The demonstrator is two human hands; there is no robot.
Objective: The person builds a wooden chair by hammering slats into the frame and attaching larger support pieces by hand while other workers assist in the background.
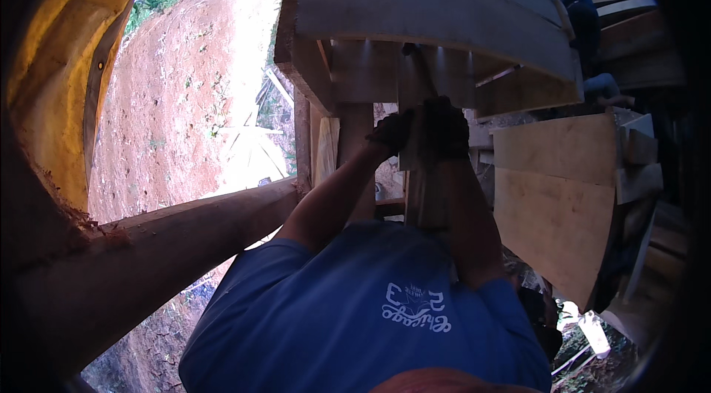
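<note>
My right hand (446, 130), in a dark glove, is closed around the handle of a hammer (424, 71). The hammer's dark head points away from me, under a box-like frame of wooden boards (429, 8). My left hand (390, 132), also gloved, lies just left of it at the edge of an upright wooden board (407, 152). Its fingers look curled around that edge, though the shade hides their tips. Light comes through narrow gaps between the frame's boards.
A round wooden beam (185, 226) crosses on my left, below a yellow sheet (55, 60). Bare earth ground (170, 104) lies beyond. Wide boards (555, 171) stand at right. A person in blue (574, 1) is at the upper right, near stacked planks (629, 8).
</note>
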